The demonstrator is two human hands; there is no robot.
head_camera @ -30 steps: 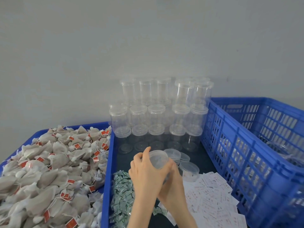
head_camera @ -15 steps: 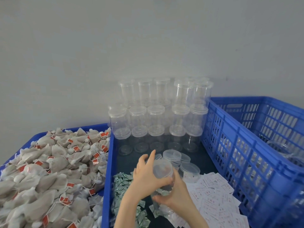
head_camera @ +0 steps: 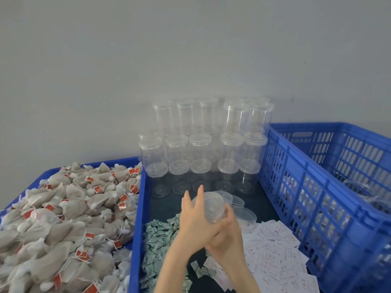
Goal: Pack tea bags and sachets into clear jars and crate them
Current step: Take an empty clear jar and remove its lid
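While the left hand (head_camera: 195, 220) lies fingers straight on the clear jar's lid (head_camera: 208, 200) and the right hand (head_camera: 227, 240) grips the jar beneath, just before the stacked empty jars (head_camera: 203, 149), a crooked lid could pop off.

Back wall (head_camera: 190, 49): plain pale grey, smooth, filling the upper half of the view | marks: a few small dark specks toward the right side | light: soft, even and cool, with a faint shadow low on the left | floor and windows: out of view
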